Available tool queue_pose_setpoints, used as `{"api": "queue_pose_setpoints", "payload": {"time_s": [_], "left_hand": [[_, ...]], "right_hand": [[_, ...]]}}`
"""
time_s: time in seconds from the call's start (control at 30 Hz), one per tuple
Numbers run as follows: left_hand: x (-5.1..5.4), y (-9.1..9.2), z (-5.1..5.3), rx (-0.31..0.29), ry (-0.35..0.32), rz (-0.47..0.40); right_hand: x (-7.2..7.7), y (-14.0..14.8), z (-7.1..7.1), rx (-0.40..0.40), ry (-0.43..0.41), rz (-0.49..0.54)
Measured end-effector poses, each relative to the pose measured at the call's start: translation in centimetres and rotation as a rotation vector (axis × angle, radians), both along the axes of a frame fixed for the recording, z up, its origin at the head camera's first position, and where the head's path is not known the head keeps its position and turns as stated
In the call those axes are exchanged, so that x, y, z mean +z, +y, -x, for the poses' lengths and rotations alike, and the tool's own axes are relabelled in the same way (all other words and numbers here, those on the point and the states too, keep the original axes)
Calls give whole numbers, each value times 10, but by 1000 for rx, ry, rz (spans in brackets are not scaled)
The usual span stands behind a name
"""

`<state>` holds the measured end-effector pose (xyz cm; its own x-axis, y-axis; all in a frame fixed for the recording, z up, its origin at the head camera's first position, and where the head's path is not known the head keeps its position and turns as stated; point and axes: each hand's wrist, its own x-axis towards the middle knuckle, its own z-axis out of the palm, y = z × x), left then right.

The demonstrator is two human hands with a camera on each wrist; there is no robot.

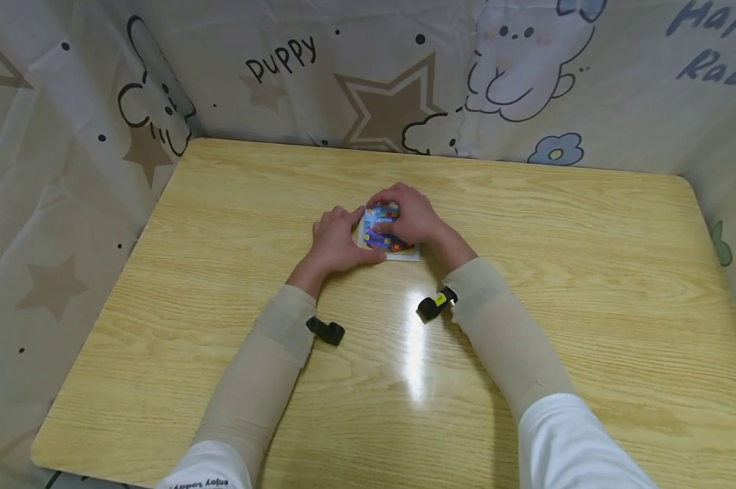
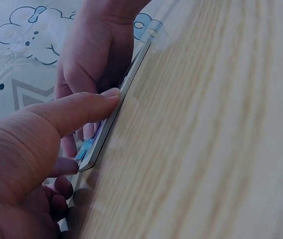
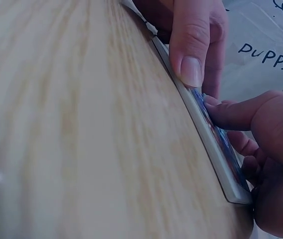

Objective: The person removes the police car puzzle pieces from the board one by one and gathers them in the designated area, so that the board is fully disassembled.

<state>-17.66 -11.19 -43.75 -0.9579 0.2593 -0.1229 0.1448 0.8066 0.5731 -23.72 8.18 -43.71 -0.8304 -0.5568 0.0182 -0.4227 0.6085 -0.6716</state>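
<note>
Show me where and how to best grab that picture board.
Probably pinch the picture board by its near edge, right of the left hand, coming from the person's side: that rim shows uncovered, and the thin board lies flat on the table, offering little height.

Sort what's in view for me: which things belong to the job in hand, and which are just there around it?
Part of the job:
- picture board, white-edged
- left hand, thumb at the board's near edge
- right hand, over the picture

Just around it:
- wooden table, as support
- patterned cloth behind
- black wrist cameras
</note>
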Motion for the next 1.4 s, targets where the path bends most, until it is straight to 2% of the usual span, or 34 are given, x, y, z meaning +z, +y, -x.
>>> {"api": "queue_pose_setpoints", "payload": {"time_s": [0.47,0.73,1.13,1.4], "left_hand": [[0,-1,0,-4,-1,8],[1,-1,0,-5,-5,12],[2,0,0,-5,-13,14],[0,0,1,-4,-9,14]], "right_hand": [[-2,2,-2,-7,19,77],[-3,3,-1,-16,-17,135],[-2,3,-1,-19,-10,81],[-4,3,-2,-42,-25,131]]}}
